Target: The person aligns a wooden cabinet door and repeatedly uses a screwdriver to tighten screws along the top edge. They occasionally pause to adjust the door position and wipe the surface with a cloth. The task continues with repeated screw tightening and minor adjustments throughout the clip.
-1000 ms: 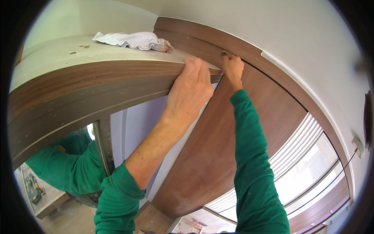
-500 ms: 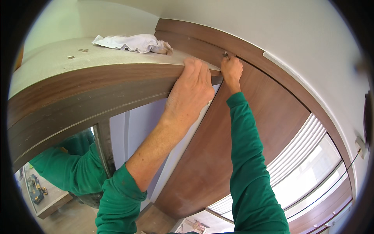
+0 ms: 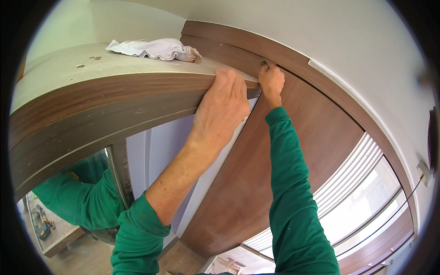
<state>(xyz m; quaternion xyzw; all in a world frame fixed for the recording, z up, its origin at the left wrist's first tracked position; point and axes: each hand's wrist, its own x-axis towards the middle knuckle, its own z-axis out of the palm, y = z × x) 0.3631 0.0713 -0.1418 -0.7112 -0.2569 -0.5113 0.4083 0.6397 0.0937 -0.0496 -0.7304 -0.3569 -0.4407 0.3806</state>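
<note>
My left hand (image 3: 222,106) is hooked over the wood-trimmed top edge (image 3: 121,87) of a tall cabinet, its fingertips partly hidden behind the edge. Beyond it, my right hand (image 3: 272,81) is closed around a small metal piece (image 3: 263,63), too small to name, at the top of a large brown wood panel (image 3: 256,178). The metal end sticks out above the fingers, close to the seam under the upper trim (image 3: 229,39). A crumpled white cloth (image 3: 158,49) with a brownish end lies on the cabinet top, left of both hands.
Small flat round bits (image 3: 95,57) lie on the cabinet top. A mirror (image 3: 78,192) below reflects a green sleeve and a cordless drill (image 3: 42,224). At right are a window with white blinds (image 3: 350,169) and a dark cable (image 3: 403,201).
Both hands keep their places. The metal end in my right hand appears turned slightly; the whole view has shifted a little.
</note>
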